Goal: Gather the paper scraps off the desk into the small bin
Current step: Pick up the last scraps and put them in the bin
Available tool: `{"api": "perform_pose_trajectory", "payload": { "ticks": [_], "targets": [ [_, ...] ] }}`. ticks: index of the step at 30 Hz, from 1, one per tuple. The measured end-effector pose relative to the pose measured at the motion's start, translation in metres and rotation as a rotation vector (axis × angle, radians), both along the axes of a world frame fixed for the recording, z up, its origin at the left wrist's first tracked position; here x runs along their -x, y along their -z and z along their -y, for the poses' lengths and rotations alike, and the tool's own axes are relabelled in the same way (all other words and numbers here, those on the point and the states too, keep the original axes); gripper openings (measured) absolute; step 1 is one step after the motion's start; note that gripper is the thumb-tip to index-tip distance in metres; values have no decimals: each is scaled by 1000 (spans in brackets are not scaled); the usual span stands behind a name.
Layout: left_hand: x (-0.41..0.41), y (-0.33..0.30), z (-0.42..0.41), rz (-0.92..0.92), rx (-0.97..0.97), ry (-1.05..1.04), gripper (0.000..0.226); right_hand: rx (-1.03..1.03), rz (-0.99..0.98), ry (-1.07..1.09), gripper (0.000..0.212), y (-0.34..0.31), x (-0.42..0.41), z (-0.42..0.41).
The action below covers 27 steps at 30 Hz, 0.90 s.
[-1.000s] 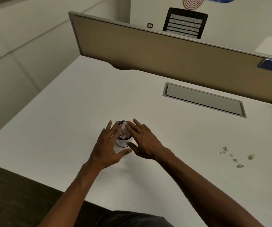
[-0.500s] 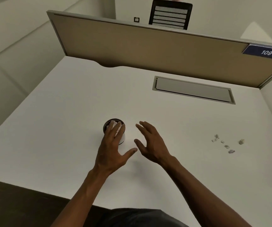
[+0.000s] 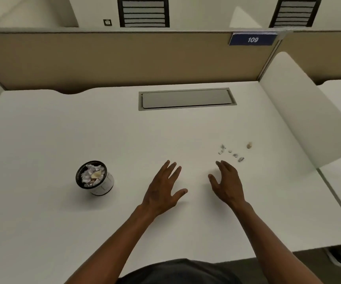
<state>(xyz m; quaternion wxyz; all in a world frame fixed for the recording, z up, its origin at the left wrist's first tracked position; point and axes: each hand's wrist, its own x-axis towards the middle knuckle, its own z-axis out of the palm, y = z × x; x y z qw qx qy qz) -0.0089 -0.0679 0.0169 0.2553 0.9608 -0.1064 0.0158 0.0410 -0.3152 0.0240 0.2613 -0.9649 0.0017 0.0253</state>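
Observation:
The small bin (image 3: 104,186), white with a black rim, stands on the white desk (image 3: 42,130) at the left and holds crumpled paper. Several small paper scraps (image 3: 232,152) lie on the desk at the right, with one yellowish scrap (image 3: 249,145) a little further right. My left hand (image 3: 162,190) hovers over the desk's middle, fingers spread, holding nothing, well right of the bin. My right hand (image 3: 226,182) is also spread and empty, its fingertips just short of the nearest scraps.
A grey cable-tray lid (image 3: 187,98) is set into the desk at the back. A tan partition (image 3: 104,58) with a blue "109" sign (image 3: 252,39) borders the far edge. A white rounded divider (image 3: 305,111) closes off the right side.
Both hands have left the bin and moved right across the desk toward the scraps. The view has swung right, so the bin now sits at the left.

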Motion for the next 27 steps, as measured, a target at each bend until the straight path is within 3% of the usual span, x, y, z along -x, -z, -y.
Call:
{"api": "perform_pose_trajectory", "payload": {
  "ticks": [6, 14, 17, 20, 27],
  "targets": [
    [-23, -2, 45, -13, 22, 107, 77, 114, -90, 73, 66, 1, -35, 63],
    [-64, -5, 88, -79, 88, 127, 75, 144, -149, -163, 68, 10, -42, 66],
    [-88, -5, 101, -99, 63, 129, 74, 3, -57, -131, 64, 11, -46, 72],
    [-111, -3, 112, -127, 37, 127, 73, -2, -11, -3, 64, 6, -70, 94],
    [-145, 12, 128, -160, -93, 14, 69, 121, -196, -44, 65, 2, -123, 136]
  ]
}}
